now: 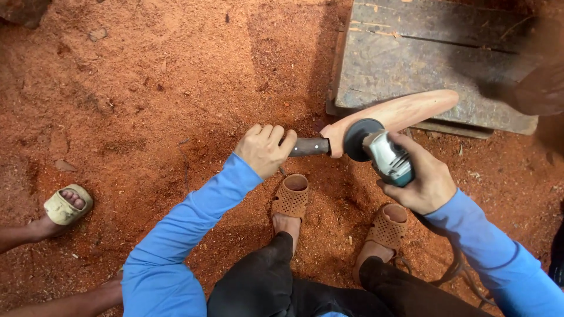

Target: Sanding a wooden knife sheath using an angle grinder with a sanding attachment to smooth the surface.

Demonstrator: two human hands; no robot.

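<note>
My left hand [263,149] grips the dark handle end [309,147] of a long carved wooden piece [405,109], a pale reddish blade shape that reaches up and right. My right hand [424,183] holds a grey and teal angle grinder [388,157]. Its dark round disc [359,139] rests against the wood near the handle. Both arms wear blue sleeves.
A weathered grey wooden bench or block [435,58] lies behind the carved piece at the upper right. Red sawdust [153,88] covers the ground. My feet in brown perforated sandals [291,196] stand below. Another person's foot in a pale sandal [67,204] is at the left. The grinder's cable [455,267] trails lower right.
</note>
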